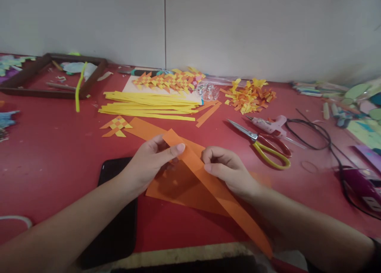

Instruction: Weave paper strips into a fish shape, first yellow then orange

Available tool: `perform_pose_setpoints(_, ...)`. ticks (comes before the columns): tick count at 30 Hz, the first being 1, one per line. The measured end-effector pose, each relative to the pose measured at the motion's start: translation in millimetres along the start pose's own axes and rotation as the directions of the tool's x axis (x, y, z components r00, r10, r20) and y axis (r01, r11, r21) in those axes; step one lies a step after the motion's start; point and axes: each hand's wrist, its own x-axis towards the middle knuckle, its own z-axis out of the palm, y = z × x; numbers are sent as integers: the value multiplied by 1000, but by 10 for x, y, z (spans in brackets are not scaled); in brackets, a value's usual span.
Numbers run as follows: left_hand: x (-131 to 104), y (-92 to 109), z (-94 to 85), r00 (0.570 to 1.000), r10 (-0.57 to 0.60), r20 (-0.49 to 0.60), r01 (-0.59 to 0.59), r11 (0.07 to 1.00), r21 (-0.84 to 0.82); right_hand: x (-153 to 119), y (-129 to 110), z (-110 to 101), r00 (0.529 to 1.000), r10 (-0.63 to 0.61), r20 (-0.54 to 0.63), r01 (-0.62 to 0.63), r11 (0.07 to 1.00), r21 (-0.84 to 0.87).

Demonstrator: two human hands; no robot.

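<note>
- Orange paper strip (220, 191) slants over an orange sheet (180, 187), perhaps folded; blur hides its edges.
- Left hand (157, 155) pinches the upper end, right hand (228, 169) the edge farther down.
- Best keep edges flush, pressure even.

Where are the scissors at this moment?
In the head view, the scissors lie right of centre on the red table, beside the pink glue gun and near the right hand.

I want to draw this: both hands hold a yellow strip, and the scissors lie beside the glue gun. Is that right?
Not quite: the head view shows the left hand and right hand holding an orange strip, not a yellow one. The scissors do lie beside the glue gun.
</note>
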Motion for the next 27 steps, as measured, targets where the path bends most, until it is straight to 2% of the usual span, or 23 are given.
perform_pose_setpoints(7, -14, -21, -17, 991, 66, 120, -66, 998, 1, -10, -58, 71, 985, 147, 90, -162, 970, 184)
perform_pose_setpoints(13, -10, -26, -23, 987, 45, 154, -44, 999, -4, 36, -61, 82, 986, 137, 100, -155, 966, 207)
perform_pose_setpoints(16, -23, -6, -7, 977, 86, 196, -91, 996, 18, 56, -41, 60, 984, 149, 102, -170, 956, 240)
perform_pose_setpoints(19, -33, 13, 12, 976, 118, 185, -125, 992, 28, 68, -16, 35, 980, 159, 117, -186, 944, 272)
perform_pose_setpoints(23, -28, 4, 20, 988, 78, 131, -79, 997, 4, 78, 9, -3, 986, 130, 108, -156, 942, 298)
perform_pose_setpoints(27, -20, -17, 18, 975, 10, 223, 10, 996, -88, 91, 8, -39, 990, 121, 72, -137, 948, 288)
